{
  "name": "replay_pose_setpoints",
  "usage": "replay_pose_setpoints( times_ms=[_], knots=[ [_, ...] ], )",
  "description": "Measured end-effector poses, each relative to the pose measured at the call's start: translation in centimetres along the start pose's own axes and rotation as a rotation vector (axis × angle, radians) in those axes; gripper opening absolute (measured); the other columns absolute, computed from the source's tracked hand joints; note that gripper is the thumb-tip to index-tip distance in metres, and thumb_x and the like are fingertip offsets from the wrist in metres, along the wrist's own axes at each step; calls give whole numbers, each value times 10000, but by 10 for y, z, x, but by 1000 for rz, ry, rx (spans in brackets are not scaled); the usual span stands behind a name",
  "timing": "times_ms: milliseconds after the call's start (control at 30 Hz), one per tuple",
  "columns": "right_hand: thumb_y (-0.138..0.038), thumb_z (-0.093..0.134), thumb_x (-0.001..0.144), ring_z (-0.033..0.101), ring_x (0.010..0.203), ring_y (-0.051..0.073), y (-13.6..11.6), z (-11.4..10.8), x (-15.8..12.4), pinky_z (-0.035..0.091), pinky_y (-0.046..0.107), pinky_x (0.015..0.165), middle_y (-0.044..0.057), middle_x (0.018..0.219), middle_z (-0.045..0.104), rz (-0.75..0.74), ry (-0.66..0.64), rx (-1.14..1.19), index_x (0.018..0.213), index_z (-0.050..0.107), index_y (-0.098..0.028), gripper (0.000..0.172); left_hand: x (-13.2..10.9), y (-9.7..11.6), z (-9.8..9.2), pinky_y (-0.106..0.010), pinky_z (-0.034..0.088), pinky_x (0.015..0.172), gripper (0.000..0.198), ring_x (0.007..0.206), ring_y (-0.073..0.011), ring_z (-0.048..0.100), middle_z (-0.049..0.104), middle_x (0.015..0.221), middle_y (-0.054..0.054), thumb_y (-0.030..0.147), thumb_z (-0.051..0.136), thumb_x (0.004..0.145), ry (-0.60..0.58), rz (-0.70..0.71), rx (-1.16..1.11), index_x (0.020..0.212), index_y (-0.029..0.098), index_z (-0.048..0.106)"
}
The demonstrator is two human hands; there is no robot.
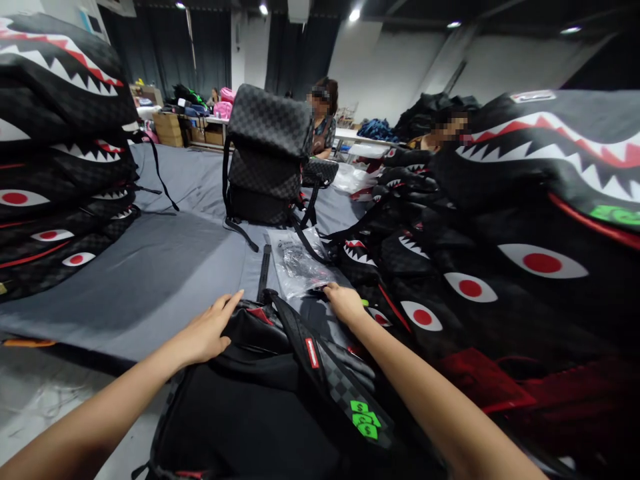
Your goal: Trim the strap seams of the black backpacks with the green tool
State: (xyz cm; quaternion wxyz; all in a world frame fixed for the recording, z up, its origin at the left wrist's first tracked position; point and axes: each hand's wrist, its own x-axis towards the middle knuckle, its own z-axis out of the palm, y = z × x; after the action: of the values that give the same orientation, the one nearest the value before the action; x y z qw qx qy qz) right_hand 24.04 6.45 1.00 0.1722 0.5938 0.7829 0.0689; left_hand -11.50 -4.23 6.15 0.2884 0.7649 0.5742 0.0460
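A black backpack [240,413] lies in front of me, its padded back towards me. One shoulder strap [320,373] carries a red label and green banknote prints. My left hand [213,330] touches the backpack's top left edge, fingers stretched and thumb apart. Beyond the backpack's top, my right hand [345,303] has its fingers closed beside a clear plastic bag [297,260]. Whatever they pinch is a small dark edge that I cannot make out. A dark strip [264,272] lies on the table left of the plastic bag.
Stacks of shark-mouth backpacks rise on the left [65,160] and right [525,220]. Checkered backpacks [267,153] are piled ahead on the grey-covered table [165,267]. One person [324,123] works beyond them; another [435,137] is partly hidden at the right.
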Motion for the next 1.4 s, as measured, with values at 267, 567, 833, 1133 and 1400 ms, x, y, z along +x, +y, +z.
replay_pose_setpoints(
  times_ms=[267,567,833,1133,1400],
  knots=[
    [-46,466,893,711,830,186,1,-17,-47,496,254,698,118,1013,705,-46,167,23,989,718,-146,287,2,-9,5,-452,376,1167,956,1465,-297,378,236,1644,-117,168,589,803,62,73,-18,1601,284,75],
    [-54,445,929,660,1069,200,-45,-70,-121,539,305,896,144,1172,711,-454,914,121,1246,650,-127,384,-37,41,3,-337,527,824,455,992,-208,676,704,1182,-102,496,540,905,659,171,-614,1242,198,603],
    [-77,455,952,703,1022,193,-87,-99,-154,572,280,807,142,1178,723,-613,1093,331,1296,622,-167,393,-62,61,15,-225,496,666,205,688,-117,674,669,732,22,337,689,813,454,218,-979,844,184,557],
    [-215,516,981,712,844,157,-119,-123,-172,573,266,745,65,923,741,-525,795,806,1014,704,-213,191,-79,44,33,-243,559,755,115,819,-119,705,740,892,-3,118,555,899,794,485,-578,914,202,631],
    [-216,483,970,694,832,172,-120,-115,-146,496,249,738,52,915,731,-289,581,661,962,688,-217,205,-88,2,43,-398,459,1120,393,1304,-204,558,597,1383,-79,323,624,933,849,276,-366,1298,235,507]
  ],
)
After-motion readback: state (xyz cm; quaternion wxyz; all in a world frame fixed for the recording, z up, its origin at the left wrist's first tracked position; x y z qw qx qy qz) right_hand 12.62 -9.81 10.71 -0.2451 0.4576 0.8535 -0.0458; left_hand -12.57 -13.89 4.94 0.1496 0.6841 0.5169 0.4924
